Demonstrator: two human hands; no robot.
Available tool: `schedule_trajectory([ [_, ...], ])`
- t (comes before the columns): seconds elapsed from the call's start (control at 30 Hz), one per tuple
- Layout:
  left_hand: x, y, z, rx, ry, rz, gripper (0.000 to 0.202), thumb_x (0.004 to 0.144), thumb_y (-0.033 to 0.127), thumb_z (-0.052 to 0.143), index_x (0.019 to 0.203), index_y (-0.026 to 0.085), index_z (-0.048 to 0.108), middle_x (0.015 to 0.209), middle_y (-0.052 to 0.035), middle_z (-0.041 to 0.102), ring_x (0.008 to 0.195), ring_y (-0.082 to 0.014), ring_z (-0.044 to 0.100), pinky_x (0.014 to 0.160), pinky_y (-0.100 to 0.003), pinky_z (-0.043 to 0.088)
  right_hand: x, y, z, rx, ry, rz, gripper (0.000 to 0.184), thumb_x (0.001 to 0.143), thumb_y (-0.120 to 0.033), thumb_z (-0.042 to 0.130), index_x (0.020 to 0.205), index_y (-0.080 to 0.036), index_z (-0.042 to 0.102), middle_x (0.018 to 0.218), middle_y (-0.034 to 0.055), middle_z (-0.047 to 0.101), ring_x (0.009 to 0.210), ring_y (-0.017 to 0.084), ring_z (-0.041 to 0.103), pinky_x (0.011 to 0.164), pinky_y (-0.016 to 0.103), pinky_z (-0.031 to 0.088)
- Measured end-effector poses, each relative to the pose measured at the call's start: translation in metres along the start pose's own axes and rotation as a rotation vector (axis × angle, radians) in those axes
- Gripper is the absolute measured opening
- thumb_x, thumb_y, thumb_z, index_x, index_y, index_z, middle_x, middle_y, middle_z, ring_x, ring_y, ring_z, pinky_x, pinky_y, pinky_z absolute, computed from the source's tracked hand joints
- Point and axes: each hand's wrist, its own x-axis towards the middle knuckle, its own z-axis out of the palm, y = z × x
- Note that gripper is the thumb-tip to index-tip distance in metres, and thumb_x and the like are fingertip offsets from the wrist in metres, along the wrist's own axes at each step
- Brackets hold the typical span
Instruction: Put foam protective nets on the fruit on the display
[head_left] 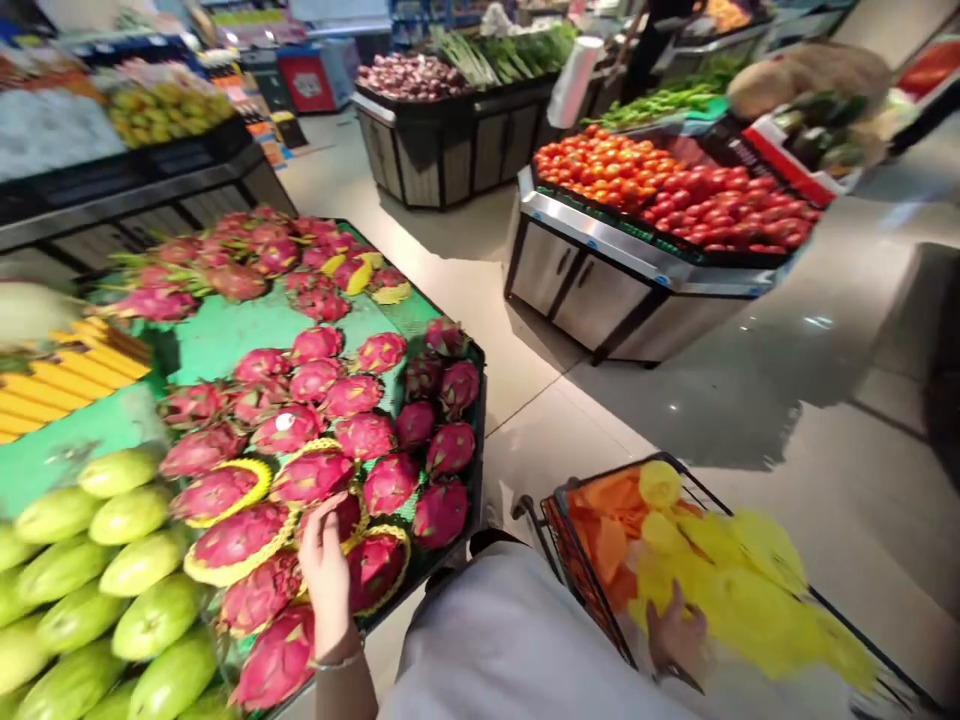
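In the head view, the left hand (327, 565) lies flat on the dragon fruit (379, 570), fingers stretched and held together. It rests on the fruit and does not close around it. This is at the front edge of the display stand (225, 335), near its front right corner. The right hand (679, 632) is down in the wire cart (559, 500) just right of the stand, spread over a heap of yellow bags (750, 585). Motion blur smears it, so I cannot tell whether it grips a bag or only touches one.

As I judge it, a fruit here is best handled by cupping it from below with the whole palm. Pinching the scale tips looks likely to tear them. Lifting it straight up would help, since the neighbours touch it on both sides and sit close to the front edge, where a sideways pull could roll one off. The foam net should stay on, and the wire cart needs to stay steady.

The dragon fruit is oval, with magenta skin and greenish, curling scale tips. It sits in a yellow foam net (394, 590), as do several fruits beside it. Towards the front left corner, green mangoes (154, 615) touch the pile. Across the aisle, well apart, red tomatoes (675, 185) fill another stand.
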Motion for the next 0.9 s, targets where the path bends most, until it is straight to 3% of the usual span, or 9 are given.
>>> schedule_trajectory([
  [0.1, -0.003, -0.002, -0.004, -0.018, -0.012, -0.014, 0.032, 0.090, 0.042, 0.045, 0.100, 0.020, 0.066, 0.109, -0.0054, 0.069, 0.109, -0.0245, 0.061, 0.104, -0.040, 0.043, -0.024, 0.056, -0.028, -0.098, 0.463, -0.153, 0.067, 0.082, -0.025, 0.036, 0.118, -0.080, 0.026, 0.048, -0.0134, 0.054, 0.014, 0.016, 0.032, 0.025, 0.026, 0.012],
  [0.17, -0.004, -0.001, -0.007, -0.039, -0.007, -0.010, 0.032, 0.091, 0.041, 0.044, 0.100, 0.020, 0.066, 0.109, -0.0066, 0.069, 0.110, -0.0240, 0.060, 0.103, -0.039, 0.043, -0.018, 0.079, -0.061, -0.454, 0.470, 0.134, 0.055, 0.075, -0.025, 0.043, 0.100, -0.073, 0.047, 0.044, -0.0097, 0.051, 0.026, 0.022, 0.050, 0.031, 0.028, 0.023],
  [0.23, -0.005, 0.002, -0.008, -0.063, -0.020, -0.007, 0.031, 0.092, 0.041, 0.045, 0.100, 0.020, 0.066, 0.109, -0.0070, 0.069, 0.110, -0.0237, 0.060, 0.102, -0.039, 0.044, 0.014, 0.075, -0.088, -0.621, 0.758, 0.281, 0.024, 0.073, -0.036, 0.045, 0.080, -0.049, 0.063, 0.047, -0.0033, 0.051, 0.040, 0.028, 0.059, 0.038, 0.036, 0.034],
  [0.27, -0.007, 0.004, -0.008, -0.079, -0.038, -0.005, 0.030, 0.092, 0.040, 0.046, 0.100, 0.020, 0.066, 0.109, -0.0070, 0.069, 0.109, -0.0236, 0.061, 0.101, -0.039, 0.045, 0.038, 0.063, -0.094, -0.625, 0.957, 0.280, 0.019, 0.070, -0.041, 0.046, 0.076, -0.039, 0.065, 0.049, 0.0000, 0.052, 0.045, 0.030, 0.059, 0.042, 0.040, 0.036],
  [0.33, -0.011, 0.008, -0.007, -0.117, -0.105, 0.011, 0.027, 0.091, 0.038, 0.050, 0.103, 0.021, 0.066, 0.110, -0.0072, 0.068, 0.109, -0.0235, 0.061, 0.101, -0.040, 0.045, 0.095, 0.022, -0.089, -0.363, 1.076, 0.116, 0.022, 0.067, -0.040, 0.055, 0.083, -0.032, 0.068, 0.061, 0.0044, 0.059, 0.058, 0.025, 0.059, 0.054, 0.040, 0.043],
  [0.43, -0.021, 0.013, -0.002, -0.165, -0.267, 0.087, 0.030, 0.087, 0.031, 0.057, 0.116, 0.023, 0.061, 0.122, -0.0084, 0.064, 0.117, -0.0240, 0.057, 0.105, -0.042, 0.042, 0.174, -0.049, -0.039, 0.317, 0.903, -0.098, 0.021, 0.070, -0.038, 0.064, 0.087, -0.026, 0.070, 0.067, 0.0031, 0.054, 0.054, 0.013, 0.048, 0.051, 0.029, 0.036],
  [0.6, -0.037, 0.024, -0.004, -0.206, -0.417, 0.209, 0.082, 0.073, 0.022, 0.073, 0.145, 0.028, 0.033, 0.154, -0.0114, 0.032, 0.143, -0.0289, 0.030, 0.117, -0.048, 0.029, 0.245, -0.115, 0.088, 0.847, 0.130, 0.118, 0.025, 0.071, -0.041, 0.067, 0.089, -0.025, 0.062, 0.074, -0.0023, 0.059, 0.054, 0.010, 0.050, 0.047, 0.023, 0.041],
  [0.77, -0.046, 0.027, -0.027, -0.335, -0.055, 0.093, 0.063, 0.080, 0.030, 0.067, 0.138, 0.024, 0.041, 0.140, -0.0132, 0.051, 0.131, -0.0279, 0.048, 0.113, -0.049, 0.036, 0.251, -0.124, 0.179, 0.918, -0.239, 0.312, 0.034, 0.078, -0.048, 0.060, 0.103, -0.026, 0.060, 0.093, 0.0004, 0.067, 0.074, 0.015, 0.064, 0.063, 0.027, 0.054],
  [0.9, -0.050, 0.018, -0.045, -0.422, 0.217, -0.182, 0.044, 0.080, 0.039, 0.067, 0.118, 0.019, 0.057, 0.124, -0.0131, 0.064, 0.119, -0.0290, 0.058, 0.109, -0.048, 0.041, 0.234, -0.125, 0.211, 0.714, -0.226, 0.052, 0.051, 0.088, -0.062, 0.043, 0.126, -0.029, 0.050, 0.134, 0.0041, 0.054, 0.121, 0.021, 0.054, 0.100, 0.039, 0.047],
])
